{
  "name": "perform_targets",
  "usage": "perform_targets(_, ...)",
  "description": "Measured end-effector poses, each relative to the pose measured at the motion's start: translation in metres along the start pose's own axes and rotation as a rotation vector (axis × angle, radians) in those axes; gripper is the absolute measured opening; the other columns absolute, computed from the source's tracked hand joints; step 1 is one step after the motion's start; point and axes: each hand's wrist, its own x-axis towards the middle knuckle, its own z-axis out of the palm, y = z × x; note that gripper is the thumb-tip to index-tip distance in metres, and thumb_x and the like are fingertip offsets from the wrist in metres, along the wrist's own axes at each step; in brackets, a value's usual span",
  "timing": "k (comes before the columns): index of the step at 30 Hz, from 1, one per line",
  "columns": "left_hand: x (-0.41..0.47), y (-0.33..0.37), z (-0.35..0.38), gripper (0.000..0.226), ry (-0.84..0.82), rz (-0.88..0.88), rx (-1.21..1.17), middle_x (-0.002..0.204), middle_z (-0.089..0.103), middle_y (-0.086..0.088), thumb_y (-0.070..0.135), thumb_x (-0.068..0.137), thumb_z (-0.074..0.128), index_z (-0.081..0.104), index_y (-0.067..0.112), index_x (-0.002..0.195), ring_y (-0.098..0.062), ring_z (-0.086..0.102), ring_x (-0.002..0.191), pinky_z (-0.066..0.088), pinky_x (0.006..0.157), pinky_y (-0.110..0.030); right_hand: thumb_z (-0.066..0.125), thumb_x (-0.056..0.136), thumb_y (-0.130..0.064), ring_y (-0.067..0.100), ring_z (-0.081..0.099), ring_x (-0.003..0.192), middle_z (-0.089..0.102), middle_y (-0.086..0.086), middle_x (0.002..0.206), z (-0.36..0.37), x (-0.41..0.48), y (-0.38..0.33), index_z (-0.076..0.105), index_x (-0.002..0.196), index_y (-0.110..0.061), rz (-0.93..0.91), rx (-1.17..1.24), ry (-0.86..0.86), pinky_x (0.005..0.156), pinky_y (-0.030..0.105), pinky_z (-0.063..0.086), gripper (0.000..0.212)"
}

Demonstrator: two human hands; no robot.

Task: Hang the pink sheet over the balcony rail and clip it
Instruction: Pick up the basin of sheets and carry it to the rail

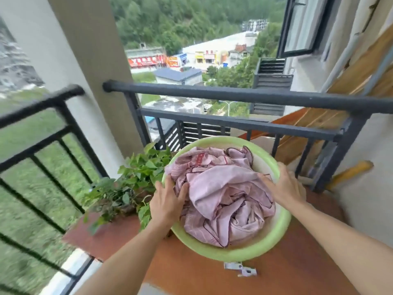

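Note:
The pink sheet [225, 192] lies crumpled in a light green basin [234, 253] on a reddish-brown table. My left hand [168, 201] rests on the basin's left rim with its thumb pressing into the sheet. My right hand [284, 185] is at the basin's right rim, fingers reaching under the sheet's edge. The dark balcony rail [234, 95] runs across the view just beyond the basin. Grey metal clips [240, 269] lie on the table in front of the basin.
A leafy potted plant [129, 184] stands left of the basin. A beige pillar [89, 67] splits the railing at left. Wooden planks [314, 128] lean behind the rail at right. An open window [302, 26] hangs at upper right.

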Motion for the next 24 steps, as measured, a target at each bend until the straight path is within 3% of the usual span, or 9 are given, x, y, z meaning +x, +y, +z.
perform_targets(6, -0.041, -0.056, -0.060, 0.066, 0.145, -0.276, 0.138, 0.110, 0.043, -0.011, 0.069, 0.087, 0.032, 0.033, 0.021, 0.133, -0.036, 0.060, 0.091, 0.042, 0.064, -0.037, 0.044, 0.077, -0.079, 0.037, 0.056, 0.115, 0.054, 0.016, 0.132, 0.023, 0.009, -0.088, 0.023, 0.146, -0.027, -0.311, 0.056, -0.149, 0.083, 0.041, 0.045, 0.089)
perform_targets(10, -0.101, -0.087, -0.083, 0.069, 0.207, -0.450, 0.185, 0.114, 0.045, -0.014, 0.070, 0.087, 0.029, 0.034, 0.020, 0.135, -0.036, 0.061, 0.088, 0.043, 0.063, -0.036, 0.044, 0.073, -0.083, 0.035, 0.062, 0.101, 0.064, 0.014, 0.116, 0.047, -0.008, -0.130, 0.036, 0.135, -0.019, -0.491, 0.068, -0.258, 0.075, 0.039, 0.049, 0.089)
perform_targets(14, -0.187, -0.110, -0.101, 0.067, 0.250, -0.660, 0.221, 0.114, 0.047, -0.014, 0.071, 0.087, 0.028, 0.036, 0.020, 0.130, -0.030, 0.060, 0.081, 0.044, 0.058, -0.032, 0.054, 0.073, -0.076, 0.036, 0.059, 0.106, 0.061, 0.019, 0.118, 0.075, -0.062, -0.167, 0.042, 0.130, -0.010, -0.658, 0.128, -0.413, 0.075, 0.037, 0.043, 0.088)
perform_targets(20, -0.310, -0.130, -0.113, 0.070, 0.288, -0.943, 0.265, 0.113, 0.046, -0.013, 0.070, 0.087, 0.029, 0.033, 0.022, 0.137, -0.036, 0.060, 0.090, 0.043, 0.065, -0.036, 0.053, 0.066, -0.082, 0.038, 0.061, 0.103, 0.063, 0.020, 0.114, 0.103, -0.153, -0.200, 0.042, 0.122, -0.011, -0.878, 0.069, -0.564, 0.079, 0.042, 0.048, 0.091)
perform_targets(24, -0.384, -0.142, -0.117, 0.069, 0.316, -1.098, 0.283, 0.109, 0.045, -0.011, 0.068, 0.087, 0.030, 0.031, 0.023, 0.139, -0.035, 0.060, 0.087, 0.039, 0.061, -0.033, 0.055, 0.069, -0.079, 0.036, 0.063, 0.094, 0.065, 0.019, 0.104, 0.115, -0.221, -0.212, 0.041, 0.116, -0.011, -1.034, 0.063, -0.639, 0.071, 0.040, 0.047, 0.085)
